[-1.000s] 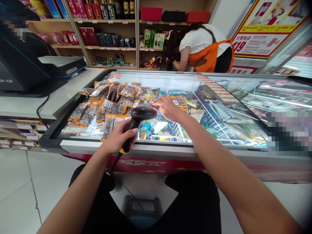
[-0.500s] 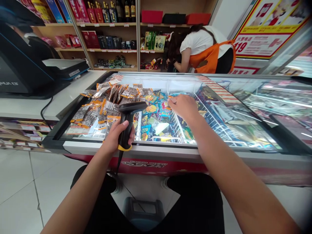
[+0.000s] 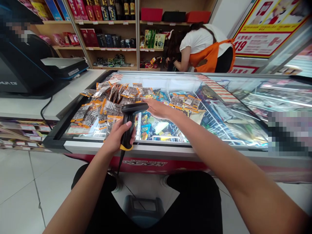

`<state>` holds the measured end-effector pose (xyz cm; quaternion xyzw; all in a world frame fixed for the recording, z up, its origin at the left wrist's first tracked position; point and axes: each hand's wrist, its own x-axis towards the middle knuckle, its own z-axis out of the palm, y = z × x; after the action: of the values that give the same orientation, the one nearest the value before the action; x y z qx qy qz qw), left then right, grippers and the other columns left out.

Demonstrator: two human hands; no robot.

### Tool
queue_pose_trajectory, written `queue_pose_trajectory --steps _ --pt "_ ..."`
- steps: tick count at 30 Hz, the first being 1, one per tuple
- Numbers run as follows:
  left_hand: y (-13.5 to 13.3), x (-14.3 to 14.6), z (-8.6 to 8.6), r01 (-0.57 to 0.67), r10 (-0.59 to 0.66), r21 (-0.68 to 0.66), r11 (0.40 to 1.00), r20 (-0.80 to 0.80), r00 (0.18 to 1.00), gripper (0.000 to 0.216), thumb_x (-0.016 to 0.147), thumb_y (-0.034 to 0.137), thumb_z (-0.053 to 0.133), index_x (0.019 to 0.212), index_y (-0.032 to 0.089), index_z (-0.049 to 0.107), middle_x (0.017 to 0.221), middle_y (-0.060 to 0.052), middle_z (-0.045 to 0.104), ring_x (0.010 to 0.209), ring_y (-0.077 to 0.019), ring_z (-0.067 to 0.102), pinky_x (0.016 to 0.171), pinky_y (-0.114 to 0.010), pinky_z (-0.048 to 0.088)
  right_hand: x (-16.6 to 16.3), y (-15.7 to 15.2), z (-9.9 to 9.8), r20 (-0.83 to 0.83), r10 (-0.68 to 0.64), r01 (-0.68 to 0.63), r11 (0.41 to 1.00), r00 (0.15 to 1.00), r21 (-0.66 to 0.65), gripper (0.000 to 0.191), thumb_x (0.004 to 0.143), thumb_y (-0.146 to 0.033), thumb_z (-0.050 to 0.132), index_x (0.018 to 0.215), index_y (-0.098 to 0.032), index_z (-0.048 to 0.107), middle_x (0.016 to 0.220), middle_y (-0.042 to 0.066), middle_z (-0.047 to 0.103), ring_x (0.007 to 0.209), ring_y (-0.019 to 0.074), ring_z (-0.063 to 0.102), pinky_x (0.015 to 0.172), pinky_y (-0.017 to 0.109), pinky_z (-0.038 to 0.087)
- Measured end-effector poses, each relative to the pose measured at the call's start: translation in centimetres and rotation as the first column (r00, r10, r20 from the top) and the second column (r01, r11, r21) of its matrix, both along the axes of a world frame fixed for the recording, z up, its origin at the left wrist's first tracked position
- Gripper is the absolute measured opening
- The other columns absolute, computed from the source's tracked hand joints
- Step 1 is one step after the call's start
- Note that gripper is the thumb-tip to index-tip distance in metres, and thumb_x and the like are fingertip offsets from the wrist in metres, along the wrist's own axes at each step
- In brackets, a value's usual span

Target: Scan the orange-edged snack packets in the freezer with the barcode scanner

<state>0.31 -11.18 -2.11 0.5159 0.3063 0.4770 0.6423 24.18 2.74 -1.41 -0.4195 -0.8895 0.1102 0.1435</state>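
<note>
glass-topped freezer (image 3: 161, 148), left hand (image 3: 117, 135) around black scanner (image 3: 129, 113), right hand (image 3: 158, 108) near orange-edged packets (image 3: 111, 106), its grip unclear

Since half a second ago, the right hand (image 3: 158, 109) has swung toward nine o'clock, off the small group of orange-edged packets (image 3: 187, 101), now uncovered, to beside the barcode scanner (image 3: 127, 123); whether its fingers (image 3: 150, 104) touch the larger packet pile (image 3: 112, 106) is unclear.

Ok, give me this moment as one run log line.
left hand: gripping scanner | right hand: near scanner's tip, whether holding anything unclear | packets: two groups, bigger one left | freezer: under packets
</note>
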Motion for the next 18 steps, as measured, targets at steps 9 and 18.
queue_pose_trajectory --steps 9,18 --pt "-0.1 0.1 0.2 0.012 -0.010 0.013 1.000 -0.161 0.987 0.035 0.094 0.052 0.069 0.099 0.020 0.054 0.064 0.004 0.062 0.044 -0.0117 0.056 0.044 -0.024 0.045 2.9 -2.1 1.5 -0.148 -0.051 0.050 0.999 0.988 -0.009 0.044 0.100 -0.019 0.043 0.121 -0.018 0.081 0.132 0.014 0.073 0.128 0.0340 0.063 0.113 0.052 0.048" --pt "-0.3 0.5 0.5 0.046 -0.035 0.038 0.998 -0.252 0.967 0.036 0.094 0.052 0.070 0.091 0.021 0.051 0.064 0.004 0.062 0.043 -0.0122 0.058 0.042 -0.024 0.048 2.5 -2.0 1.9 -0.154 -0.079 0.069 0.995 0.985 -0.066 0.043 0.101 -0.019 0.042 0.113 -0.020 0.082 0.131 0.012 0.072 0.123 0.0300 0.065 0.110 0.047 0.049"
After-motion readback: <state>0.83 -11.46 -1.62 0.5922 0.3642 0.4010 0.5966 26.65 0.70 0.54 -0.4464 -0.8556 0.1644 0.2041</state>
